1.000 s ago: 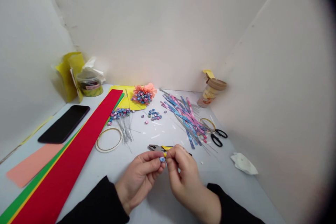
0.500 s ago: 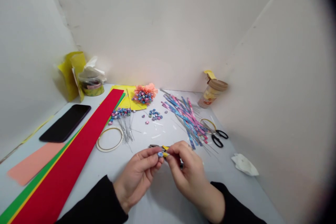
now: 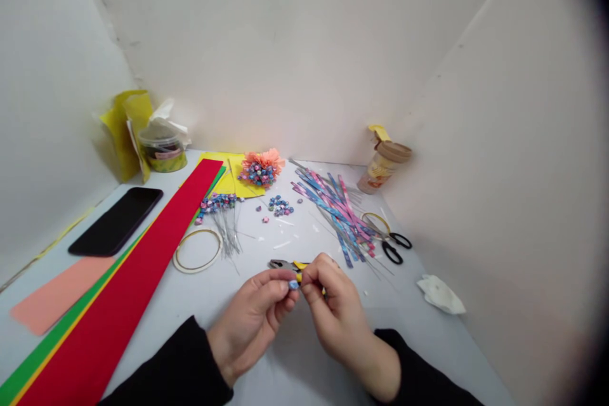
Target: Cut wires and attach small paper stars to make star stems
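left hand [image 3: 252,320] + right hand [image 3: 335,311] | both grasping small blue paper star [image 3: 294,285] at fingertips | yellow-handled pliers [image 3: 284,265] just beyond, on white table [image 3: 266,235]

Black long sleeves [image 3: 185,368], bare hands [image 3: 252,320]

A black smartphone [image 3: 115,221] lies on the worktop [image 3: 266,254] beside long sheets of red foam [image 3: 152,247], green foam [image 3: 47,341] and salmon-pink foam [image 3: 59,285]. A roll of thin tape [image 3: 196,251] sits near the red sheet. Farther right are a heap of blue-and-pink paper strips [image 3: 335,209], black-handled scissors [image 3: 392,247], a lidded travel cup [image 3: 383,167] and a crumpled white tissue [image 3: 440,295]. A plastic jar [image 3: 162,149] stands in the far corner.
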{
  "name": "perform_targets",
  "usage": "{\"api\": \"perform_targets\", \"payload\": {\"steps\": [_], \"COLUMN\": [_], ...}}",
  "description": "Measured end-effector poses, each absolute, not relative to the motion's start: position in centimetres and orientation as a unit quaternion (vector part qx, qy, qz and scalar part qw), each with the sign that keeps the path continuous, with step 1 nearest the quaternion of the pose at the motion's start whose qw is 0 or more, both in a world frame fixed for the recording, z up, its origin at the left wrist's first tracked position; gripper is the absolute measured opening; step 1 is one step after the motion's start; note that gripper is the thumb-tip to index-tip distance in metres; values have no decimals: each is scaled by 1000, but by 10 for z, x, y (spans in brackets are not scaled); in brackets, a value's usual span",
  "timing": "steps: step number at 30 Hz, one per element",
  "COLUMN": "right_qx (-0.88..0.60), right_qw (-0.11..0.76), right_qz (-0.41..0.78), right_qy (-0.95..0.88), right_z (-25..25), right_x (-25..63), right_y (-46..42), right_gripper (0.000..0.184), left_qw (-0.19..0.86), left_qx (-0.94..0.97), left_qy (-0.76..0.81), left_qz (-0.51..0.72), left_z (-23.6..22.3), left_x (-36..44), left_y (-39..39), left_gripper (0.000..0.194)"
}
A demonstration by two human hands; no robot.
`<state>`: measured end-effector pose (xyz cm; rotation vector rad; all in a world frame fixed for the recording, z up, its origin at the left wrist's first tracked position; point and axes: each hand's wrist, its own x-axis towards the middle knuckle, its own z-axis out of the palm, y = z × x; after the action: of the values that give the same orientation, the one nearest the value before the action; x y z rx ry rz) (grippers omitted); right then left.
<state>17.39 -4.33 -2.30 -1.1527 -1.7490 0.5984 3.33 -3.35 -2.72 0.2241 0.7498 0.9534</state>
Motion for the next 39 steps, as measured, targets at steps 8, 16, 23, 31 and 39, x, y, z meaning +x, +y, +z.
{"api": "perform_targets", "payload": {"steps": [8, 16, 23, 31, 39], "right_qx": [-481, -476, -467, -470, -479], "right_qw": [464, 476, 467, 473, 470], "right_qz": [224, 211, 204, 215, 227], "right_qy": [-709, -709, -722, -713, -706], "right_z": [-29, -31, -30, -29, -31], "right_x": [170, 169, 171, 172, 171], "right_y": [-47, -48, -46, -48, -50], "right_gripper": [16, 17, 16, 16, 15], "left_qw": [821, 821, 817, 824, 827], "left_qx": [103, 88, 99, 79, 76], "left_qy": [347, 346, 340, 338, 332], "left_qz": [442, 445, 455, 448, 447], "left_z": [-31, -30, -31, -29, -32], "left_x": [34, 37, 34, 34, 33], "left_y": [-36, -38, -36, -37, -37], "left_gripper": [11, 11, 11, 13, 13]}}
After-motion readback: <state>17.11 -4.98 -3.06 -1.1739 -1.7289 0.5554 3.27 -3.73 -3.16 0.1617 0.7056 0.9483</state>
